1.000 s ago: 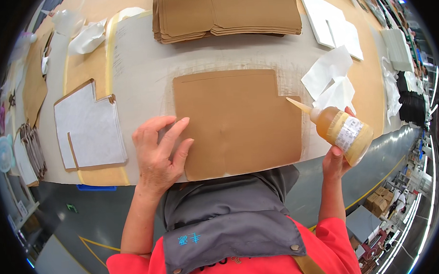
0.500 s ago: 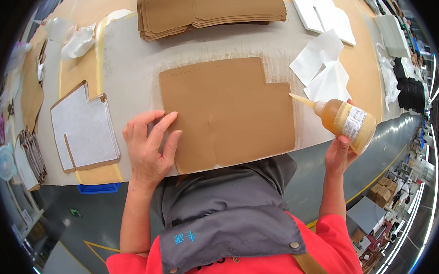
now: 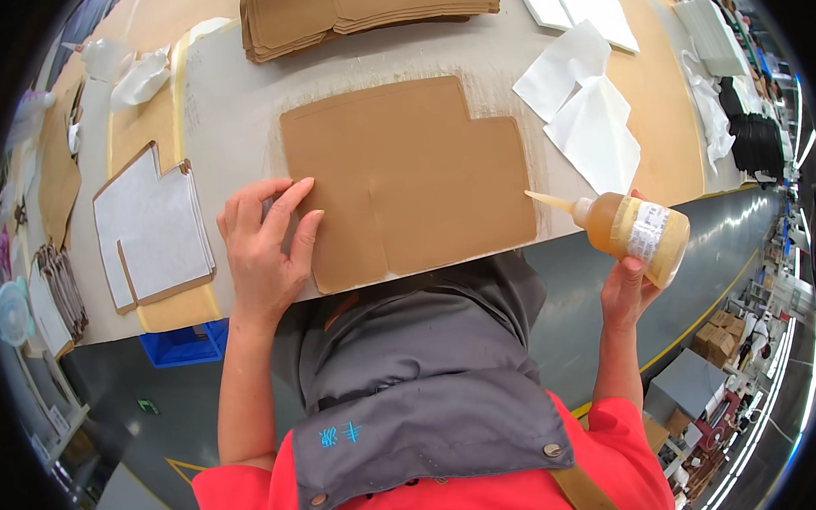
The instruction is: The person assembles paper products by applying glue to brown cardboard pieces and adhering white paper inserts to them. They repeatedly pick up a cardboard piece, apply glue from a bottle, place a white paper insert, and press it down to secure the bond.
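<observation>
A flat brown leather-like piece [image 3: 414, 183] with a notch at its far right corner lies in front of me on the table. My left hand [image 3: 268, 237] is open at its left edge, fingers apart, with the fingertips touching the border. My right hand [image 3: 632, 288] is closed around a squeeze bottle [image 3: 639, 233] of amber liquid, probably glue. The bottle is tilted, its long thin nozzle pointing left. Its tip is at the brown piece's right edge, about halfway along; whether liquid comes out is too small to see.
A stack of brown pieces [image 3: 372, 9] lies at the far side. White-faced pieces with brown borders [image 3: 156, 232] are at the left. White sheets [image 3: 587, 114] lie at the right. The table's near edge [image 3: 257, 312] runs close to me, above a blue bin [image 3: 182, 346].
The nozzle tip has moved toward me along the brown piece's right edge. My left hand stays at the left edge. The whole view has shifted slightly.
</observation>
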{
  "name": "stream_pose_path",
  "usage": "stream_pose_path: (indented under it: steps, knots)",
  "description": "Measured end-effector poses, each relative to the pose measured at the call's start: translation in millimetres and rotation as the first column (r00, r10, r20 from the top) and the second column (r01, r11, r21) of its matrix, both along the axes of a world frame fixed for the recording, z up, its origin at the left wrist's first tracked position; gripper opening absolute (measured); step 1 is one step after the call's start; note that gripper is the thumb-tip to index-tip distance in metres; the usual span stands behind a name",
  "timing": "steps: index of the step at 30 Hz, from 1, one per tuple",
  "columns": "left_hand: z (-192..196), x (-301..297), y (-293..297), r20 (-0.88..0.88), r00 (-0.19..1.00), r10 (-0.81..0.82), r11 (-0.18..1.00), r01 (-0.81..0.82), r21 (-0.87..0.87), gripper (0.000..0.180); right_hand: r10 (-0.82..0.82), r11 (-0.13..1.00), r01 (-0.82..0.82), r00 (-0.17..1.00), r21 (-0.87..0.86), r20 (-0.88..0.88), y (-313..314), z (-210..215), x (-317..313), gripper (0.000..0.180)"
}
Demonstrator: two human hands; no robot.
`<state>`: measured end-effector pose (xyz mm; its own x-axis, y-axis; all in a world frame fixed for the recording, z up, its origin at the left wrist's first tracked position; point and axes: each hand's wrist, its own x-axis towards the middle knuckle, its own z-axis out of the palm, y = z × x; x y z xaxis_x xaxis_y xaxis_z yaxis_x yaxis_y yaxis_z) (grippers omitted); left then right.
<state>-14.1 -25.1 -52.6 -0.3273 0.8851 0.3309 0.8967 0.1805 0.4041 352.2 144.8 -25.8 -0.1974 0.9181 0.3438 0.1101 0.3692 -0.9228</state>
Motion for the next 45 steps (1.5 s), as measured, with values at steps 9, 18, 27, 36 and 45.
stream_pose_path:
  steps: [9, 18, 27, 36, 45]
  knots:
    - [-3.9, -0.3, -0.9, -0.030, 1.000, -0.002, 1.000, 0.003, 0.026, 0.032, -0.044, 0.998, 0.044, 0.999, -0.048, 0.007, -27.2, -0.3, 22.4, 0.090]
    - [-3.5, 0.4, -0.5, -0.028, 1.000, -0.011, 0.999, 0.012, 0.039, 0.032, -0.142, 0.977, 0.127, 0.987, -0.169, -0.078, -39.7, -7.4, 28.1, 0.081]
    - [-2.7, 0.4, -1.5, -0.012, 1.000, -0.010, 1.000, 0.010, 0.010, 0.032, -0.226, 0.909, 0.128, 0.951, -0.396, -0.211, -56.1, -16.8, 10.7, 0.068]
    - [-3.8, -0.7, -3.1, -0.012, 1.000, -0.015, 0.999, 0.016, 0.035, 0.032, -0.161, 0.899, 0.035, 0.953, -0.437, -0.256, -76.9, -18.0, -23.0, 0.071]
    - [-7.9, -1.9, -2.3, -0.010, 1.000, -0.008, 0.998, 0.009, 0.064, 0.033, -0.076, 0.879, -0.083, 0.948, -0.470, -0.309, -93.9, -22.6, -46.9, 0.078]
